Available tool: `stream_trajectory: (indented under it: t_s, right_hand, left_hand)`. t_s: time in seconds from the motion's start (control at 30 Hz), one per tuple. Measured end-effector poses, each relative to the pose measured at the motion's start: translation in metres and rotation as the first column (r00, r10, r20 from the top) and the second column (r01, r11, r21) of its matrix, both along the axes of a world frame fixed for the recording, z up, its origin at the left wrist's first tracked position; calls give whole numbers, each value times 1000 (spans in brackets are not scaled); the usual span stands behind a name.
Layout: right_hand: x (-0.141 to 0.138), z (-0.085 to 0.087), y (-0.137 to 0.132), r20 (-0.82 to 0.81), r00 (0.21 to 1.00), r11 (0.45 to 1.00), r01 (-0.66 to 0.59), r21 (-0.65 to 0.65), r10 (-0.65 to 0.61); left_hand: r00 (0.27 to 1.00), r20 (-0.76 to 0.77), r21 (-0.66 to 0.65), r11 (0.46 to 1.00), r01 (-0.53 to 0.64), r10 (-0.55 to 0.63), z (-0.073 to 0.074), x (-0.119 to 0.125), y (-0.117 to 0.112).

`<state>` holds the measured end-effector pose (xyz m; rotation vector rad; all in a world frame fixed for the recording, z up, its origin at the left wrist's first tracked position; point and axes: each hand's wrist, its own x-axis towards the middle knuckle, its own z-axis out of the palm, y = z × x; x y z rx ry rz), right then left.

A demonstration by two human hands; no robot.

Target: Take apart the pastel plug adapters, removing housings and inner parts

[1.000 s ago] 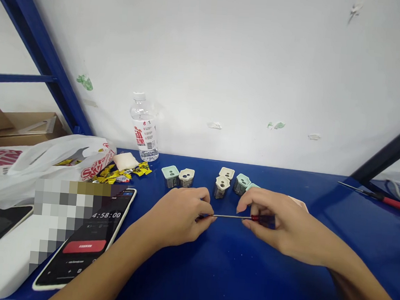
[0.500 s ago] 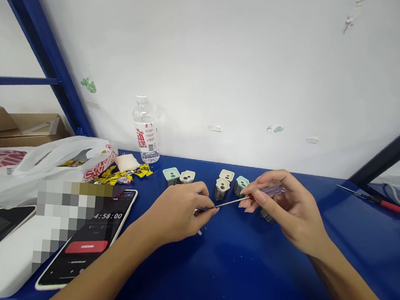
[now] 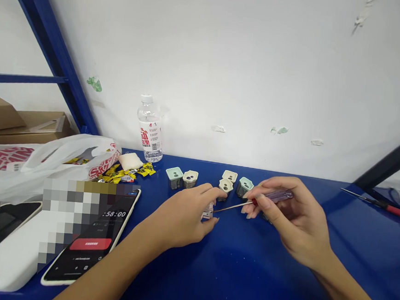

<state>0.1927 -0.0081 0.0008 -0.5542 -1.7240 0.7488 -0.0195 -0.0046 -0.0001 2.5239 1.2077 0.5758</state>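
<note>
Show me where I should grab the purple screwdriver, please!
The screwdriver is probably best gripped by its thick purple handle, coming from the right, as the right hand does. The handle slants up toward that side, while the thin shaft points left, at the small pale piece in the left hand.

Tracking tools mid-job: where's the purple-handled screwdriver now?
Right of centre in the head view: the screwdriver is in the right hand, its tip near the pale part the left hand holds.
</note>
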Motion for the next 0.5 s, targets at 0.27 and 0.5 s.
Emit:
stream_trajectory:
  t_s: [0.27,0.5]
  right_hand:
    - [-1,-2,-2,28,999,1000,-18,-1,18]
    - [-3,-5,-3,74,997,1000,-22,0,22]
  left_hand:
    - [1000,11,5,1000,-3,3,-1,1,1]
    - [1000,25,-11,1000,-1,1,0,1,0]
